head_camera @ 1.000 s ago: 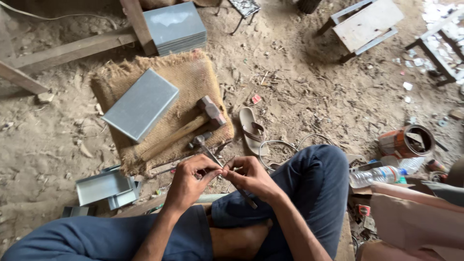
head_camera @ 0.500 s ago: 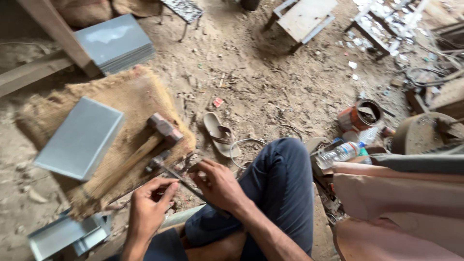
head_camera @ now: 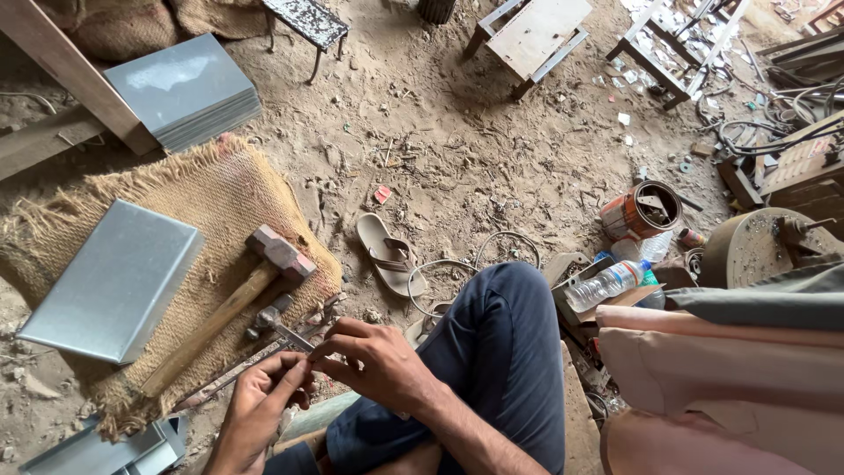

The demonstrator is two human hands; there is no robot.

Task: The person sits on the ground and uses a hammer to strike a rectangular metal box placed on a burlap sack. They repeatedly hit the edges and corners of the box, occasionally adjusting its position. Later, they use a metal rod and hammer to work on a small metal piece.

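1. Here, a dirt floor (head_camera: 492, 167) is seen from above, with a burlap mat (head_camera: 202, 198) spread at its left side; a folded metal sheet box (head_camera: 114, 281) is laid on the mat's left part, and a stack of flat metal sheets (head_camera: 185, 88) is set just beyond the mat's far edge.
2. A heavy hammer (head_camera: 237, 303) with a wooden handle is laid across the mat's right edge, its head toward the far side.
3. A sandal (head_camera: 391, 255), a rusty tin can (head_camera: 642, 211) and a plastic bottle (head_camera: 607, 283) are scattered on the floor to the right; wooden stools are stood at the far edge.
4. The work in hand is judged to be fine fitting of a small metal piece (head_camera: 308, 349), which is held above the mat's near right corner.
5. The piece is pinched between the fingertips of the left hand (head_camera: 259, 409) and the right hand (head_camera: 374, 361), both pressed together on it.
6. A steady pinch is called for; the hammer is within reach, and nothing is seen blocking the hands.
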